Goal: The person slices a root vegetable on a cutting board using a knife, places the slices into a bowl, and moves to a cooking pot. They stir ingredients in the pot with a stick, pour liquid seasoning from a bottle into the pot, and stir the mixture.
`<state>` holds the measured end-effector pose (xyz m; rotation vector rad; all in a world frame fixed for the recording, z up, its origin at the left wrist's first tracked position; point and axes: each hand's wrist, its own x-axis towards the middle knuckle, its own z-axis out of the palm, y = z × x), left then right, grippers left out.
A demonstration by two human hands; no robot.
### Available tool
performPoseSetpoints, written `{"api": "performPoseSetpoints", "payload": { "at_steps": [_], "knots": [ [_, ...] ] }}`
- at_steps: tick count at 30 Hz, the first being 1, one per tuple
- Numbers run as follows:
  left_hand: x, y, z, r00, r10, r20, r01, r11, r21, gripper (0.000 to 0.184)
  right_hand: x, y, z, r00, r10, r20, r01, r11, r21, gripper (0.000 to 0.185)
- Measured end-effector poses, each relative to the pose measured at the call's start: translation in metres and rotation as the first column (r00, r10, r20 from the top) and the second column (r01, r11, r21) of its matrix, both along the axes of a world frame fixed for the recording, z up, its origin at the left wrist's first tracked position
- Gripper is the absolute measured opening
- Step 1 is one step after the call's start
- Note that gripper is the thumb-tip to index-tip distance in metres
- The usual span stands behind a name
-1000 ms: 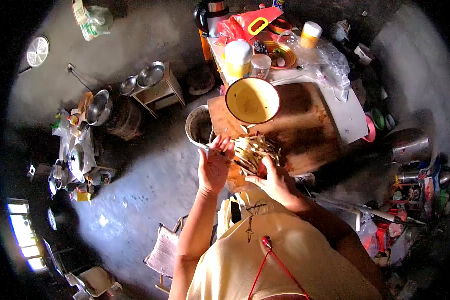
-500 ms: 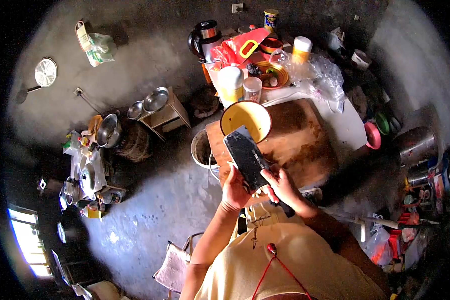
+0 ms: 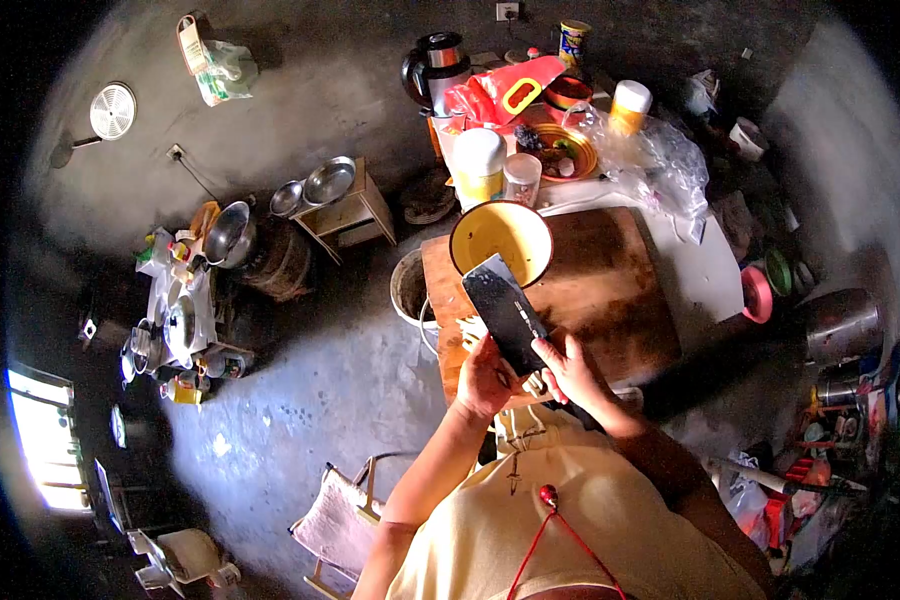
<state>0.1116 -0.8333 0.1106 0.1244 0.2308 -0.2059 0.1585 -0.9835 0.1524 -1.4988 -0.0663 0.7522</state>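
A cleaver [image 3: 510, 318] with a broad dark blade is tilted above the wooden cutting board [image 3: 610, 290], its far end over the near rim of a yellow enamel bowl [image 3: 510, 235]. My right hand [image 3: 575, 375] is closed round the cleaver at its near end, the handle mostly hidden. My left hand [image 3: 485, 380] is cupped against the blade's left edge, some fingers hidden behind it. Pale strips [image 3: 472, 330] show beside the left fingertips, and small pale pieces [image 3: 536, 384] show between my hands; their kind is unclear.
Behind the bowl, the table holds white-capped canisters [image 3: 480, 160], a vacuum flask [image 3: 442, 70], a red bag [image 3: 500, 90] and clear plastic [image 3: 660, 160]. A bucket [image 3: 410, 285] stands left of the board. A cloth-seated chair [image 3: 340, 520] is at lower left.
The view has shifted, moving the room slightly right. The cleaver and both hands are a little lower against the bowl, and more of the pale strips shows.
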Motion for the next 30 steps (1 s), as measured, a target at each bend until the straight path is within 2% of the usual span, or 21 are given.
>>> {"api": "performPoseSetpoints", "payload": {
  "at_steps": [1,2,5,9,10,11,13,14,15,17,18,19,20,21,23,24,25,26,27,29,30],
  "knots": [
    [-0.001,-0.001,0.008,0.999,0.014,-0.039,-0.011,0.996,0.091,0.045,0.001,0.001,-0.001,1.000,0.002,-0.001,-0.002,1.000,0.001,0.035],
    [-0.001,-0.001,0.012,0.998,0.024,-0.061,-0.019,0.996,0.083,0.045,0.001,0.002,-0.002,1.000,0.025,-0.009,-0.025,1.000,-0.002,0.035],
    [-0.003,-0.002,-0.005,0.998,0.067,-0.012,-0.063,0.975,0.211,0.046,0.008,0.002,-0.003,0.998,0.055,-0.007,-0.055,0.998,-0.011,0.037],
    [-0.007,-0.008,0.016,0.996,0.058,-0.068,-0.048,0.990,0.131,0.040,0.018,-0.003,-0.005,0.998,0.016,-0.065,-0.022,0.996,-0.089,0.047],
    [-0.005,-0.006,0.005,0.994,0.054,-0.092,-0.050,0.998,0.048,0.036,0.018,-0.003,-0.003,0.998,0.015,-0.067,-0.020,0.996,-0.088,0.046],
    [-0.003,-0.010,0.001,0.994,0.057,-0.094,-0.052,0.997,0.049,0.036,0.019,-0.003,-0.001,0.998,0.013,-0.067,-0.019,0.996,-0.087,0.046],
    [0.003,-0.021,0.020,0.931,0.201,-0.305,-0.152,0.972,0.179,0.034,0.020,-0.002,0.010,0.999,0.034,-0.034,-0.036,0.996,-0.080,0.046],
    [-0.004,-0.007,-0.016,0.994,0.072,-0.080,-0.074,0.997,-0.026,0.031,0.020,-0.002,0.013,0.999,0.051,0.004,-0.051,0.996,-0.072,0.047],
    [-0.004,-0.010,-0.005,0.994,0.072,-0.082,-0.074,0.997,-0.025,0.031,0.021,-0.001,0.010,0.999,0.052,0.002,-0.052,0.996,-0.071,0.047],
    [-0.006,-0.019,0.027,0.935,0.273,-0.228,-0.246,0.959,0.140,0.026,0.022,0.001,-0.002,0.996,-0.075,-0.054,0.073,0.996,-0.048,0.049],
    [-0.008,-0.007,-0.007,0.978,0.187,-0.092,-0.192,0.980,-0.043,0.022,0.023,0.005,-0.003,0.988,-0.148,-0.046,0.147,0.989,-0.012,0.060],
    [-0.005,-0.009,-0.005,0.978,0.188,-0.095,-0.192,0.980,-0.042,0.022,0.024,0.012,-0.002,0.988,-0.147,-0.050,0.147,0.989,-0.011,0.060],
    [-0.001,-0.013,-0.004,0.958,0.243,-0.155,-0.242,0.970,0.025,0.023,0.026,0.019,0.000,0.990,-0.141,0.029,0.135,0.979,0.153,0.043],
    [0.002,-0.015,-0.003,0.932,0.299,-0.206,-0.285,0.954,0.094,0.023,0.028,0.021,-0.003,0.984,-0.142,0.107,0.116,0.969,0.219,0.039],
    [0.005,-0.011,-0.013,0.932,0.288,-0.219,-0.285,0.958,0.044,0.024,0.029,0.028,-0.040,0.870,-0.203,0.449,0.120,0.971,0.205,0.029],
    [0.006,-0.010,-0.011,0.935,0.286,-0.210,-0.290,0.957,0.012,0.024,0.025,0.032,-0.042,0.838,-0.206,0.506,0.111,0.971,0.211,0.025],
    [0.007,-0.009,-0.008,0.937,0.286,-0.201,-0.295,0.955,-0.020,0.025,0.020,0.028,-0.023,0.944,-0.107,0.312,0.006,0.952,0.307,0.024],
    [0.006,-0.009,-0.005,0.937,0.286,-0.200,-0.296,0.955,-0.020,0.025,0.025,0.026,-0.044,0.738,-0.065,0.671,0.012,0.996,0.083,0.027],
    [0.006,-0.009,0.003,0.918,0.320,-0.233,-0.326,0.945,0.014,0.026,0.019,0.022,0.007,0.607,0.029,0.794,0.072,0.993,-0.091,0.030],
    [0.005,-0.009,0.013,0.874,0.385,-0.296,-0.376,0.922,0.087,0.028,0.016,0.019,0.000,0.621,0.050,0.783,0.022,0.996,-0.082,0.030],
    [0.002,-0.005,0.007,0.901,0.367,-0.232,-0.371,0.928,0.028,0.028,0.015,0.017,-0.004,0.607,0.045,0.793,0.022,0.997,-0.073,0.030]
  ]
}}
